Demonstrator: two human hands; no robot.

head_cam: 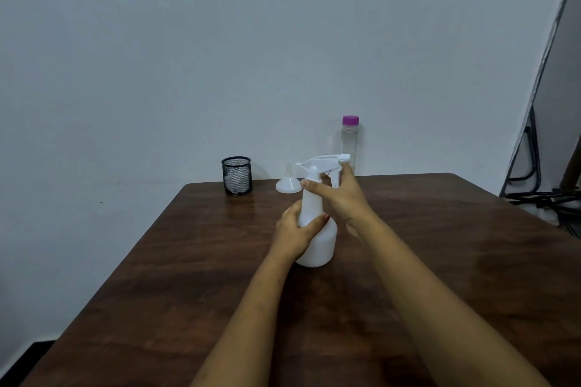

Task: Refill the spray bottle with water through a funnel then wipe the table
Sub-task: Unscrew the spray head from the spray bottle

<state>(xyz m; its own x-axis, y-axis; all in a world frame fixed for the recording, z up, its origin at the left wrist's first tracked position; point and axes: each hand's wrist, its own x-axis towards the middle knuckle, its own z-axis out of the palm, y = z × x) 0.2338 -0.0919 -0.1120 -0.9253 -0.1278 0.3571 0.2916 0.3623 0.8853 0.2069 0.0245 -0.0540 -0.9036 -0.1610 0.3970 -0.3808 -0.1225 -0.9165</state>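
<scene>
A white spray bottle (317,239) stands upright in the middle of the brown wooden table (176,286). My left hand (295,229) wraps around its body. My right hand (344,198) grips the neck just under the white trigger head (323,162), thumb across the front. Behind the bottle a white funnel (284,184) rests upside down, spout up. A clear water bottle (350,144) with a purple cap stands at the table's far edge, cap on.
A black mesh cup (236,175) holding crumpled white cloth or paper stands at the far left of the table. A wall runs close behind. A dark metal frame and cables (534,179) stand on the floor at the right.
</scene>
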